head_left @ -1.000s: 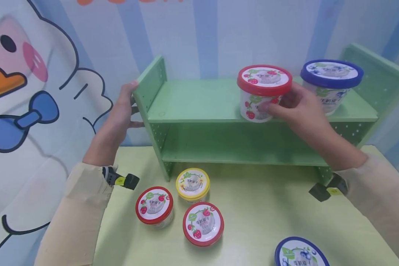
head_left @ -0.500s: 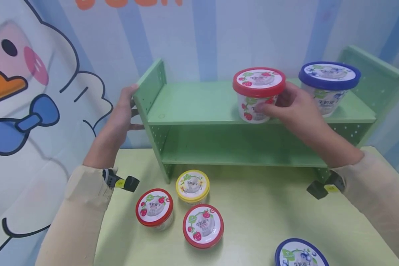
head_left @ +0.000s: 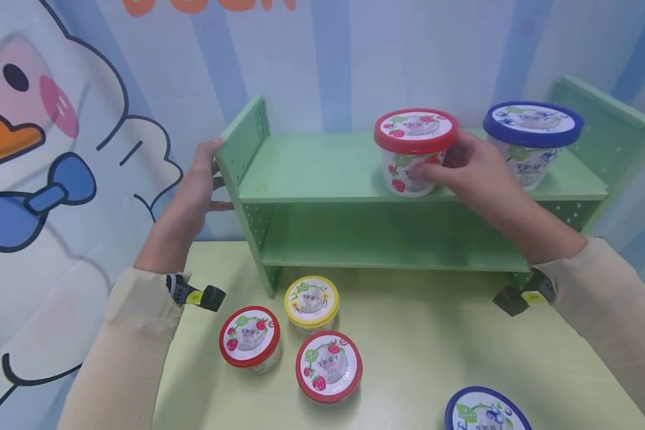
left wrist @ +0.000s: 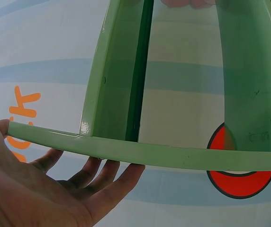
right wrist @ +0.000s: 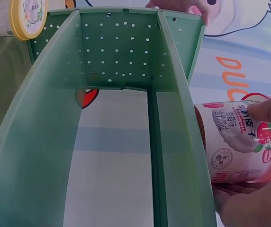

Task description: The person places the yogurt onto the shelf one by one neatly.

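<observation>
In the head view my right hand (head_left: 475, 164) holds a red-lidded tub (head_left: 416, 131) with strawberries on its label, thumb on the near side. This tub is upright at the front of the green shelf's (head_left: 322, 164) top board; the right wrist view has its base at the board. A blue-lidded tub (head_left: 532, 128) stands to its right on the same board. My left hand (head_left: 193, 179) touches the shelf's left side panel (head_left: 242, 140). The left wrist view shows extended fingers (left wrist: 109, 187) resting against the panel's outer face, with the thumb at its end.
On the table (head_left: 398, 334) stand a yellow-lidded tub (head_left: 312, 298), two other red-lidded tubs, left (head_left: 249, 337) and nearer (head_left: 329, 365), and a blue-lidded tub (head_left: 486, 412), cut off by the frame's lower edge. Behind the shelf rises a striped wall (head_left: 376, 54) with a cartoon duck.
The right hand has shifted the red-lidded tub slightly left, away from the blue-lidded one on the top board. The left hand keeps its place on the panel.
</observation>
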Available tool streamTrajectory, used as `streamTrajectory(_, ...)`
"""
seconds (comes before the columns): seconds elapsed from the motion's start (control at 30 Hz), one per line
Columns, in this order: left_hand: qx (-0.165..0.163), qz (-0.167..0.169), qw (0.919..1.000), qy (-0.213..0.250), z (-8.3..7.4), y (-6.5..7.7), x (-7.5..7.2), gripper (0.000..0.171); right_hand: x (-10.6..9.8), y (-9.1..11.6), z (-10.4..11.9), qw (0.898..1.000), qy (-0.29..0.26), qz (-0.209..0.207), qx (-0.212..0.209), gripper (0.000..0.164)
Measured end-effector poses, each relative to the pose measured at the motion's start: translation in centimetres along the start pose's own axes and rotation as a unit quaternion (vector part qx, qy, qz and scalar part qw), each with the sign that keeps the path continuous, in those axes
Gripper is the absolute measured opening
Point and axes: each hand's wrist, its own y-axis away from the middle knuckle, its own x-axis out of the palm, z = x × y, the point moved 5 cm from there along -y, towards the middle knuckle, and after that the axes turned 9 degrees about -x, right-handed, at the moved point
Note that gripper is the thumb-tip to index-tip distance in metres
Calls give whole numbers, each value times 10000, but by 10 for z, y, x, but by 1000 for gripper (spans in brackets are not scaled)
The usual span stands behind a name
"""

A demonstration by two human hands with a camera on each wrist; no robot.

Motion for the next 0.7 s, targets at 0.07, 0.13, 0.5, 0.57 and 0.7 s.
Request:
streamTrajectory(0.07,2,14,10000,-26,0,1,0,74,0,-1,0,10000,-8,12,10,74)
streamTrajectory(0.13,18,29,10000,-44,0,1,0,74,0,-2,-1,10000,0,21,48,74)
streamTrajectory(0.5,13,31,10000,-23,0,1,2,74,-2,-8,-4,9998,-58,37,190,75)
streamTrajectory(0.57,4,28,10000,-19,0,1,2,75,-2,-9,-3,9998,-70,41,179,75)
streamTrajectory(0.7,0,43,10000,-11,0,1,1,74,-1,-10,-3,9998,-65,65,188,77)
